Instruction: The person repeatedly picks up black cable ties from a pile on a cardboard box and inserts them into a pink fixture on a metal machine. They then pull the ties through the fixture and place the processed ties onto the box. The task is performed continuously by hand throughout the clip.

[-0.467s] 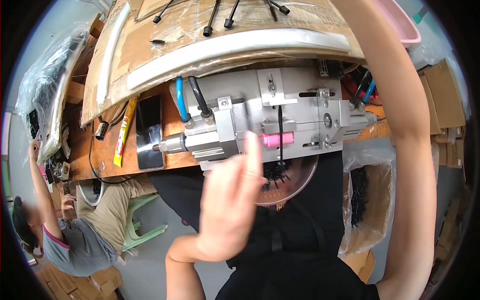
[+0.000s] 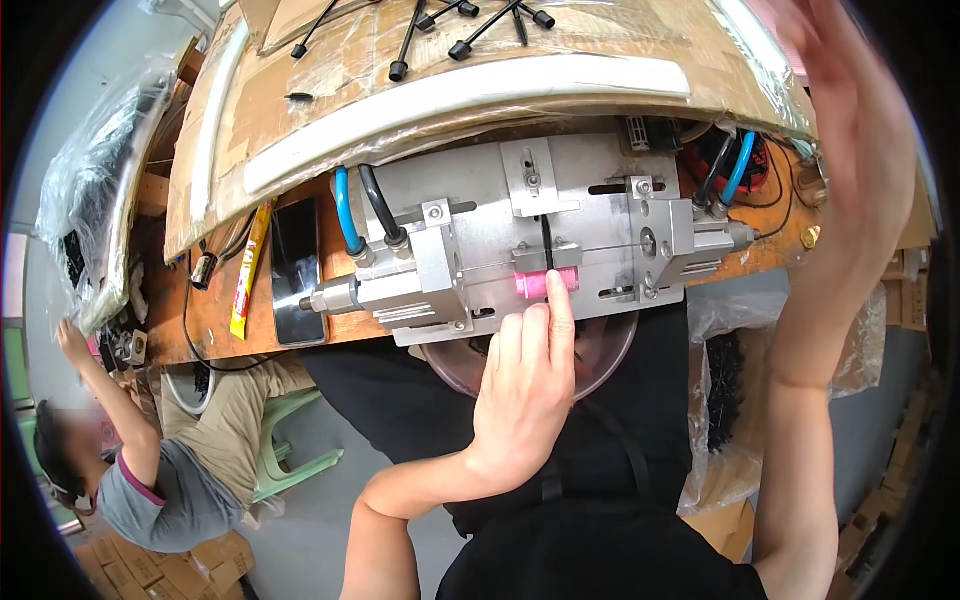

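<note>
My left hand (image 2: pixel 525 395) is over the front of a metal fixture (image 2: pixel 490 230), its index finger stretched out and the other fingers bent. That fingertip touches the lower part of a thin black rod (image 2: pixel 547 242), where the rod crosses a pink cylindrical piece (image 2: pixel 528 286). The rod's upper end reaches a bracket (image 2: pixel 530 178) at the back of the fixture; its lower end is hidden by the finger. At the upper right, my right hand (image 2: pixel 850 120) is raised beyond the fixture's end. Motion smears its fingers, so whatever they hold cannot be made out.
Several black rods with thick ends (image 2: pixel 455 45) lie on a cardboard-covered board (image 2: pixel 400 110) behind the fixture. A phone (image 2: pixel 297 265) and a yellow packet (image 2: pixel 250 270) are to the left. Below sits a bowl (image 2: pixel 610 365); a lined box (image 2: pixel 740 440) stands right. A co-worker (image 2: pixel 180 490) sits left.
My left hand has moved right, bringing its index finger onto the black rod at the pink piece. My right hand has come into view at the upper right, where only the forearm showed.
</note>
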`<act>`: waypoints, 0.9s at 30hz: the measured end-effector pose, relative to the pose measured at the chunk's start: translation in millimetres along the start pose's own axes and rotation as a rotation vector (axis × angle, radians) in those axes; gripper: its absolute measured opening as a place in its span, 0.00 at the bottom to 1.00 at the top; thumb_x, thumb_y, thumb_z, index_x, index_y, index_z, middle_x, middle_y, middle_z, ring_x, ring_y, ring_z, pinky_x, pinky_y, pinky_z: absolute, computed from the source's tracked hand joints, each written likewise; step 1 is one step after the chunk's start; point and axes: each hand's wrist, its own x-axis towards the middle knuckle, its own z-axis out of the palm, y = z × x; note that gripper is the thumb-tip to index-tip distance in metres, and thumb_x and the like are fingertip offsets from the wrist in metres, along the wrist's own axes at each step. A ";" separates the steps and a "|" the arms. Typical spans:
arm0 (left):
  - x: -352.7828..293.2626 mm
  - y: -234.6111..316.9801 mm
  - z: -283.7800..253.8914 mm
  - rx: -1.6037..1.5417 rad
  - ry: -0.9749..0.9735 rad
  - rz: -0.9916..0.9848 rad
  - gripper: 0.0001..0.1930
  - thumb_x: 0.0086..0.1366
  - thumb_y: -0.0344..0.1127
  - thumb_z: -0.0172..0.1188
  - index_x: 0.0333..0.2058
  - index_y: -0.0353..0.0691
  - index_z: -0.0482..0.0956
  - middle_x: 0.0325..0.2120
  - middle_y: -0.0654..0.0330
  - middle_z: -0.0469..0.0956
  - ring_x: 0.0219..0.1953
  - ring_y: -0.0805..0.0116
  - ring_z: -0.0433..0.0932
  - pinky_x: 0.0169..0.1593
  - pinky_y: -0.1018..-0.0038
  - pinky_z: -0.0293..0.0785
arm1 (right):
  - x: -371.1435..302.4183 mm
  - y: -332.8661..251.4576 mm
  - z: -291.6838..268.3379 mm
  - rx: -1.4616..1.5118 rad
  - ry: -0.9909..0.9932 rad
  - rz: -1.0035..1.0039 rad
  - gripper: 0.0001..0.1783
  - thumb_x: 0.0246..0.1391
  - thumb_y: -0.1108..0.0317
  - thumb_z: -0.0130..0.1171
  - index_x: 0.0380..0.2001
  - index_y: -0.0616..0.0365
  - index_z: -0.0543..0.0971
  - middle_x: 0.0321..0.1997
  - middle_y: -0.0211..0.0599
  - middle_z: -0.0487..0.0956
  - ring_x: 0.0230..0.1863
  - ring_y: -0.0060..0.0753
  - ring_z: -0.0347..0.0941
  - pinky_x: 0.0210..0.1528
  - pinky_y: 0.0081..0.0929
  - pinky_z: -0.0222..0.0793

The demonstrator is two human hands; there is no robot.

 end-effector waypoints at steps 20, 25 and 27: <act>172.1 -45.6 -127.5 -0.062 -0.180 -0.214 0.11 0.65 0.34 0.55 0.41 0.35 0.80 0.37 0.50 0.79 0.35 0.60 0.80 0.40 0.69 0.76 | -215.7 31.2 102.1 -0.600 -0.316 0.172 0.39 0.40 0.86 0.62 0.61 0.68 0.69 0.24 0.37 0.72 0.22 0.32 0.67 0.25 0.30 0.66; 163.9 -69.0 -119.9 -0.062 0.009 -0.002 0.09 0.64 0.32 0.57 0.39 0.35 0.80 0.37 0.49 0.79 0.40 0.58 0.79 0.46 0.68 0.74 | -195.8 11.8 98.5 -0.712 -0.449 0.229 0.37 0.43 0.77 0.67 0.61 0.64 0.70 0.27 0.35 0.73 0.26 0.32 0.70 0.26 0.29 0.68; 172.3 -86.4 -109.5 -0.092 -0.011 0.033 0.08 0.63 0.31 0.58 0.38 0.35 0.80 0.37 0.48 0.79 0.42 0.56 0.78 0.49 0.67 0.72 | -169.0 -2.1 88.2 -0.689 -0.464 0.207 0.35 0.43 0.71 0.69 0.58 0.60 0.74 0.28 0.34 0.74 0.29 0.32 0.74 0.30 0.27 0.71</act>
